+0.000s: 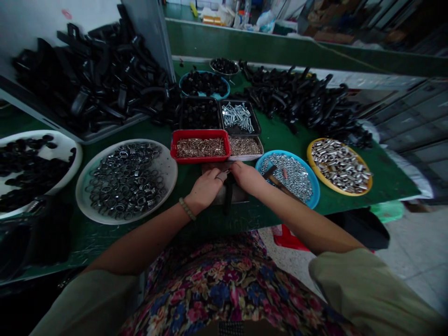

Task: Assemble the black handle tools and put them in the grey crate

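- The worktop (388, 175) has a smooth, slightly glossy surface.
- Near its front edge, the black piece (227, 198) looks like dark plastic.
- The rings (136, 179), toward the left edge, are shiny metal.
- The red tray (199, 159) is glossy plastic.
- The hammer handle (286, 187) looks wooden.

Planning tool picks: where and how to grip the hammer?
I'd take the hammer by its handle, mid-length, from above: it's slim and slants over the front blue basin, head far-left, right forearm crowding the near end.
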`<state>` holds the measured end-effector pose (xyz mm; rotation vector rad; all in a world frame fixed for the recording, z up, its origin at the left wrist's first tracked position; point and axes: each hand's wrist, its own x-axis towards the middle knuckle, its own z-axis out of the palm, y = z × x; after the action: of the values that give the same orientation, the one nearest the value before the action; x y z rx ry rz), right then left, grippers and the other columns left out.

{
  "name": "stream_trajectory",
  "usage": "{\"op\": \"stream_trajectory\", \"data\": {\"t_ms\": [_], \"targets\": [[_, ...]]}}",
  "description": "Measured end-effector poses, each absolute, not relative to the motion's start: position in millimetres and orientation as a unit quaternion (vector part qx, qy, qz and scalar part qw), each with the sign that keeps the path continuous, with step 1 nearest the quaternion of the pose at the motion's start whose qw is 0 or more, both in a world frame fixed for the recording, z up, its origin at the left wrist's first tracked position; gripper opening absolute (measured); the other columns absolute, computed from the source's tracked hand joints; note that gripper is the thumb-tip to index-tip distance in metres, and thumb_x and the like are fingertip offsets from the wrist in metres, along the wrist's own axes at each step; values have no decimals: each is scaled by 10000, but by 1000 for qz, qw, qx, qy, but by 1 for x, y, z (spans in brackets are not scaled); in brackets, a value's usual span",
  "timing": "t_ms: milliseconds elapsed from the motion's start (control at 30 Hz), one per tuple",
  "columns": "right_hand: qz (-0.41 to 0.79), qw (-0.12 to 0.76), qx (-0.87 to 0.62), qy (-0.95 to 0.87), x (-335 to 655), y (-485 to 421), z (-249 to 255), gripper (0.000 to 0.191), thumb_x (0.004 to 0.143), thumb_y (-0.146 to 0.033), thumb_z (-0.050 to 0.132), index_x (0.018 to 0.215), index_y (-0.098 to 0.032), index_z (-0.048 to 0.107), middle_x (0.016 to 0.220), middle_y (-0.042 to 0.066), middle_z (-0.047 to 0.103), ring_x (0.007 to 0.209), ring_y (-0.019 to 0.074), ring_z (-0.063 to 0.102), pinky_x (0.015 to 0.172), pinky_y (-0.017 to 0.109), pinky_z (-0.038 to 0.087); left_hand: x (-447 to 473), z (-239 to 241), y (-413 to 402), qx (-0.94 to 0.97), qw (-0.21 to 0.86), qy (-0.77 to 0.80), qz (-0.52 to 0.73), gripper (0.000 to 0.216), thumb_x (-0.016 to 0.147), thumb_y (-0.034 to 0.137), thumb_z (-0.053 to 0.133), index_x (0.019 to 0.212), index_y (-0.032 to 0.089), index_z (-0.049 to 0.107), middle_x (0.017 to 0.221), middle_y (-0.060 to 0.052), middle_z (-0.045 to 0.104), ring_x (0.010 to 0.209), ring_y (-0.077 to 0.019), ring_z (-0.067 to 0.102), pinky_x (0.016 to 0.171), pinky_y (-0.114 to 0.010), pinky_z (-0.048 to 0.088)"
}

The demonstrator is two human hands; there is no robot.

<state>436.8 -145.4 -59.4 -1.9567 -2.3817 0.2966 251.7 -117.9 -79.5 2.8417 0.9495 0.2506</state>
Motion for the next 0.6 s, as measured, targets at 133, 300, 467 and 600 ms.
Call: {"op": "stream_trajectory", "data": {"t_ms": [133,300,467,600], "targets": [[71,139,-672,-724,477,-179,-51,354,974,-292,416,1248,-128,570,1227,162,627,1147,263,582,987,419,447,250,-79,-119,947,64,302,86,250,952,189,435,1147,165,590,1057,-79,571,978,-213,558,896,-339,468],[1,37,-752,-658,544,-264,-60,454,923,-384,486,1236,-67,574,1092,226,663,1049,351,622,910,512,482,240,-72,-123,950,93,283,98,238,959,250,438,1112,175,605,1120,-70,582,1018,-221,547,917,-353,476],[34,31,-795,-605,538,-304,-64,469,964,-367,360,1339,-124,501,1162,205,651,971,326,666,779,477,550,238,-68,-133,939,162,288,95,276,933,275,496,1173,173,587,1180,-79,562,977,-194,584,912,-321,490],[118,171,-766,-608,490,-284,-46,495,981,-403,306,1394,-171,452,1214,156,657,1021,285,676,836,435,559,241,-69,-141,935,147,311,82,337,916,259,507,1238,176,560,1223,-84,555,976,-214,592,902,-343,502]]}}
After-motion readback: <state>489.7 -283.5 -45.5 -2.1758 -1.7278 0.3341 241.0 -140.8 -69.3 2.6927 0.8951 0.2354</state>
